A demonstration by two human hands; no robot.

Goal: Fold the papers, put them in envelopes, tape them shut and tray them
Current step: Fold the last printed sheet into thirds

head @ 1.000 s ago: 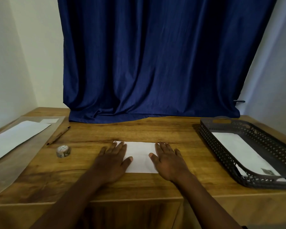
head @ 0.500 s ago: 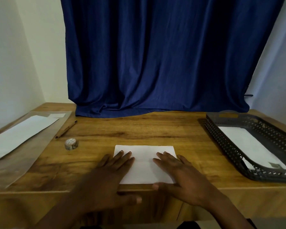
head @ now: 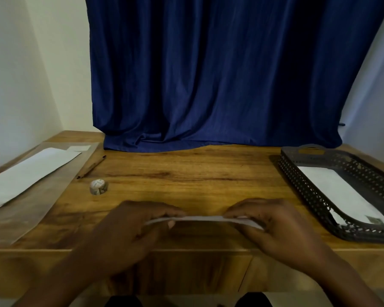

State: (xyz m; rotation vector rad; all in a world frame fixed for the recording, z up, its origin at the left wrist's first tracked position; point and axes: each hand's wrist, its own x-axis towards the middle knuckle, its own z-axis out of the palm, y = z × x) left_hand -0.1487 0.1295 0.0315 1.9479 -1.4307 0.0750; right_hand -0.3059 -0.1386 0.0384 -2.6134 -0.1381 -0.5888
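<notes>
A folded white paper [head: 200, 218] is lifted edge-on just above the wooden table's front edge. My left hand [head: 140, 227] pinches its left end and my right hand [head: 273, 224] pinches its right end, fingers over the top and thumbs beneath. A small roll of tape [head: 98, 186] lies on the table to the left. A white envelope [head: 24, 176] rests on a clear plastic sleeve [head: 22, 216] at the far left. A dark perforated tray [head: 302, 185] at the right holds a white envelope [head: 346, 196].
A pencil [head: 91, 167] lies beside the plastic sleeve. A dark blue curtain [head: 220, 74] hangs behind the wooden table [head: 197, 173] and drapes onto its back edge. White walls close in on both sides.
Both hands went from lying flat on the paper to pinching its ends. The paper has come up off the table toward the front edge and now shows edge-on.
</notes>
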